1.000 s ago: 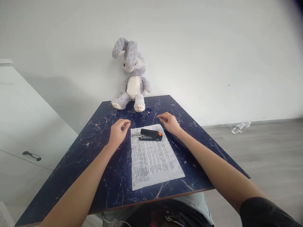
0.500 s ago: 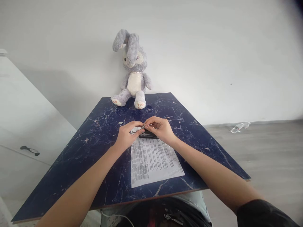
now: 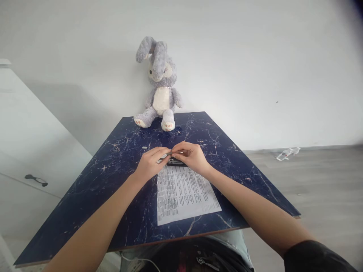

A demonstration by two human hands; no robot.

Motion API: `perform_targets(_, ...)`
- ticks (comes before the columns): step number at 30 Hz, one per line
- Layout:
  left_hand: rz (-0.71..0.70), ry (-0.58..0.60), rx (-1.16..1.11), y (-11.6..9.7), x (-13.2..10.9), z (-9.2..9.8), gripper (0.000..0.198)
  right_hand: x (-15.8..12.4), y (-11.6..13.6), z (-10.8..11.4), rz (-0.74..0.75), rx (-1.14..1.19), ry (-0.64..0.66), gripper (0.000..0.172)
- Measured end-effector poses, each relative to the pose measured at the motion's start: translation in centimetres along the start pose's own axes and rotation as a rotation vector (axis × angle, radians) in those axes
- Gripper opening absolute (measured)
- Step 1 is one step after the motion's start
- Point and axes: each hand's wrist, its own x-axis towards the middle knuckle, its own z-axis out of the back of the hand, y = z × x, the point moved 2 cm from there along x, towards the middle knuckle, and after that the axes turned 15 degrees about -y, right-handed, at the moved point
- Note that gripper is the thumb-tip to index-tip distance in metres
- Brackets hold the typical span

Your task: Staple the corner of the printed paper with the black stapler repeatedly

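Observation:
My left hand (image 3: 151, 163) and my right hand (image 3: 190, 155) meet over the far end of a printed sheet of paper (image 3: 184, 192). Between their pinched fingertips is a small thin grey piece (image 3: 169, 153), too small to name. Just below the fingers a black object with a pale slotted part (image 3: 176, 163) lies on the paper; my right hand covers some of it, and its kind is unclear. A tiny pale chip (image 3: 144, 147) rests on the table, left of and beyond my hands.
A grey plush rabbit (image 3: 162, 87) sits at the far end of the blue marbled table (image 3: 227, 166), against the wall. To the left stands a white cabinet (image 3: 34, 136) with a black handle (image 3: 36, 180). Clear plastic packaging (image 3: 287, 153) lies on the floor at right.
Both hands have shifted very slightly, the right one a little lower, and the small grey piece has turned a bit between the fingertips. The paper and rabbit stay in place.

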Motion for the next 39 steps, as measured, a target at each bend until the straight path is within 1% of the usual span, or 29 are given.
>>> perform_targets(4, 0.015, -0.049, -0.007, 0.2, -0.1, 0.1, 0.016, -0.1, 0.5, -0.1, 0.035, -0.004, 0.02, 0.018)
perform_targets(6, 0.022, -0.039, -0.028, -0.1, -0.2, -0.1, 0.016, -0.2, 0.9, -0.2, 0.091, -0.044, 0.021, 0.016)
perform_targets(9, 0.056, -0.015, -0.049, -0.3, -0.2, -0.2, 0.023, 0.1, 1.1, 0.2, 0.178, -0.153, 0.023, 0.013)
perform_targets(10, 0.077, -0.017, -0.033, 0.0, -0.2, 0.0, 0.024, 0.4, 0.9, 0.7, 0.184, -0.202, -0.001, 0.013)
perform_targets(12, 0.142, -0.053, 0.069, 1.5, -0.1, 0.7, 0.021, 1.4, -0.2, 2.6, 0.13, -0.311, -0.11, 0.014)
perform_targets(13, 0.192, -0.085, 0.152, 2.7, -0.2, 1.2, 0.018, 1.9, -1.1, 3.9, 0.07, -0.374, -0.185, 0.014)
perform_targets(14, 0.248, -0.094, 0.251, 4.2, -0.4, 1.7, 0.02, 2.5, -2.2, 5.5, -0.006, -0.443, -0.261, 0.014)
perform_targets(15, 0.3, -0.057, 0.35, 6.0, -0.7, 2.2, 0.024, 3.0, -3.5, 7.1, -0.101, -0.527, -0.305, 0.013)
perform_targets(17, 0.387, 0.107, 0.496, 9.5, -1.7, 2.8, 0.034, 3.8, -6.1, 10.3, -0.275, -0.73, -0.342, 0.009)
perform_targets(18, 0.432, 0.197, 0.522, 11.0, -2.3, 2.9, 0.038, 4.0, -7.3, 11.6, -0.338, -0.82, -0.326, 0.008)
perform_targets(20, 0.486, 0.355, 0.519, 13.1, -3.5, 2.8, 0.041, 4.3, -9.3, 13.5, -0.388, -0.928, -0.28, 0.008)
perform_targets(22, 0.514, 0.431, 0.52, 13.8, -4.2, 2.6, 0.039, 4.4, -10.6, 14.2, -0.382, -0.961, -0.253, 0.009)
perform_targets(24, 0.532, 0.446, 0.557, 13.5, -4.2, 2.4, 0.035, 4.4, -11.1, 14.1, -0.344, -0.975, -0.255, 0.013)
perform_targets(26, 0.532, 0.449, 0.609, 12.7, -3.9, 2.2, 0.03, 4.4, -10.6, 13.4, -0.255, -1.006, -0.281, 0.018)
perform_targets(28, 0.518, 0.439, 0.622, 11.8, -3.4, 1.9, 0.027, 4.3, -9.0, 12.2, -0.117, -0.999, -0.336, 0.019)
perform_targets(29, 0.507, 0.42, 0.588, 11.3, -3.1, 1.6, 0.027, 4.2, -8.0, 11.4, -0.049, -0.96, -0.358, 0.018)
perform_targets(30, 0.493, 0.398, 0.523, 10.7, -2.8, 1.3, 0.026, 4.1, -6.8, 10.5, 0.009, -0.892, -0.366, 0.018)
perform_targets(31, 0.474, 0.38, 0.437, 10.1, -2.6, 1.0, 0.026, 3.9, -5.5, 9.5, 0.053, -0.803, -0.346, 0.018)
perform_targets(33, 0.424, 0.366, 0.258, 8.7, -2.2, 0.3, 0.026, 3.2, -3.3, 7.0, 0.112, -0.625, -0.191, 0.02)
perform_targets(35, 0.379, 0.387, 0.164, 7.3, -1.9, -0.2, 0.026, 2.3, -1.9, 4.5, 0.161, -0.527, 0.034, 0.023)
perform_targets(37, 0.346, 0.434, 0.129, 6.2, -1.9, -0.5, 0.027, 1.2, -1.4, 2.6, 0.189, -0.528, 0.216, 0.032)
perform_targets(39, 0.316, 0.509, 0.1, 5.5, -1.9, -0.6, 0.025, 0.3, -1.8, 1.4, 0.168, -0.588, 0.307, 0.036)
